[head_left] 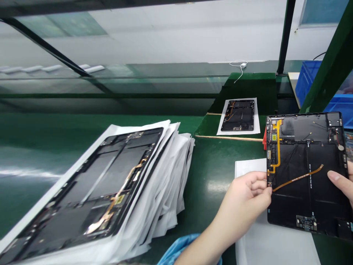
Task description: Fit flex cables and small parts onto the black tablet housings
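Note:
Between my two hands I hold up a black tablet back housing (292, 158), its inner side facing me. Orange flex cables and a small circuit board show inside it. My left hand (245, 198) pinches its left edge, near the lower end of the loose orange ribbon. Part of my right hand (343, 184) is cut off by the frame; its thumb lies over the right edge. Beneath the housing lies a white sheet (275, 243) on the green bench. To the left, a similar housing (110, 176) rests on top of a stack of housings interleaved with white sheets (168, 198).
Farther back, another housing (238, 116) lies on a white sheet, beyond a thin wooden strip (228, 138). A white cable (242, 66) lies at the back. Blue bins (309, 79) stand at the right behind a slanted green post (329, 59).

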Demonstrator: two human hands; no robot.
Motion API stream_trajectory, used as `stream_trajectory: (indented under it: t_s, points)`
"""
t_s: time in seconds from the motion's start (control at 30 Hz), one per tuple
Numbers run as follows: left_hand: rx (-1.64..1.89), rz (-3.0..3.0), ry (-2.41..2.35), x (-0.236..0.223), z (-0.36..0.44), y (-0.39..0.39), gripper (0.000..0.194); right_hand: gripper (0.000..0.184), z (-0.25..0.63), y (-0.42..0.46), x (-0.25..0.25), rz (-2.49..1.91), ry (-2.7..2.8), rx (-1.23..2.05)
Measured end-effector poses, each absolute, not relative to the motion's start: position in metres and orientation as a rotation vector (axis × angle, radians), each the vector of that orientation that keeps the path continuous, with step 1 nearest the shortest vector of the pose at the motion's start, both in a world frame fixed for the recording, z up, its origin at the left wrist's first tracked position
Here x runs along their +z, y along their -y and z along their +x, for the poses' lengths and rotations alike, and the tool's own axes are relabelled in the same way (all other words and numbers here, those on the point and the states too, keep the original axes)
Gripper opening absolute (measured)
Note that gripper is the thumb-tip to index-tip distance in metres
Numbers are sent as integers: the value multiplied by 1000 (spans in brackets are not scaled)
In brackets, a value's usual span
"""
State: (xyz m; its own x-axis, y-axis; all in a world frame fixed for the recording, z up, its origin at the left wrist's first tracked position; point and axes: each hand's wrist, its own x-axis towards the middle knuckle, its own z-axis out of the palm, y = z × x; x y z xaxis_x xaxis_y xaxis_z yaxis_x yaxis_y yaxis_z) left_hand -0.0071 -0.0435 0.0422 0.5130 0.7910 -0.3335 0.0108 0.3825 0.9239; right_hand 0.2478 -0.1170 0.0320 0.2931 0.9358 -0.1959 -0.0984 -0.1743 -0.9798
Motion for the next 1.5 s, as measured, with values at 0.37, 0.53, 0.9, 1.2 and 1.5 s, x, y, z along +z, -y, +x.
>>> stream_trajectory:
  t_s: [0.37, 0.53, 0.9, 1.2, 1.5]
  points:
    - [596, 1123, -963, 39, -6, 44, 8, 45, 249, 116, 32, -1457, 888, 1116]
    - [590, 1113, -914, 41, -6, 44, 12, 43, 247, 116, 32, -1463, 877, 1097]
    - [586, 1054, -837, 42, -8, 42, 16, 43, 245, 118, 35, -1421, 819, 1151]
    - [587, 1150, -887, 39, -8, 44, 10, 43, 244, 118, 35, -1442, 882, 1114]
    - [586, 1142, -795, 47, -8, 42, 12, 46, 248, 118, 30, -1439, 853, 1108]
